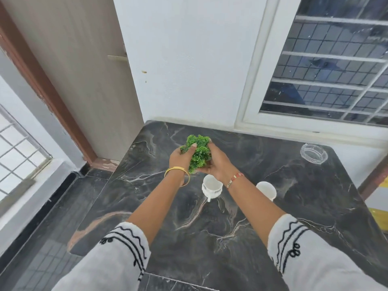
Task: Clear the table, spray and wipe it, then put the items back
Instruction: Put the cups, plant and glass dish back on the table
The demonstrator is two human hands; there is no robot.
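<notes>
Our left hand (181, 154) and right hand (214, 162) cup the green plant (197, 151) between them, fingers curled round its leaves, above the dark marble surface (189, 227). Just nearer us than the plant stands a white cup (211, 186); right of it another white cup (266, 190); farther right, a glass ashtray (313, 153).

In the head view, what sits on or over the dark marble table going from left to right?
Green plant held in both hands, left hand then right hand → white cup with a handle → second white cup → clear glass ashtray near the table's far right corner.
</notes>
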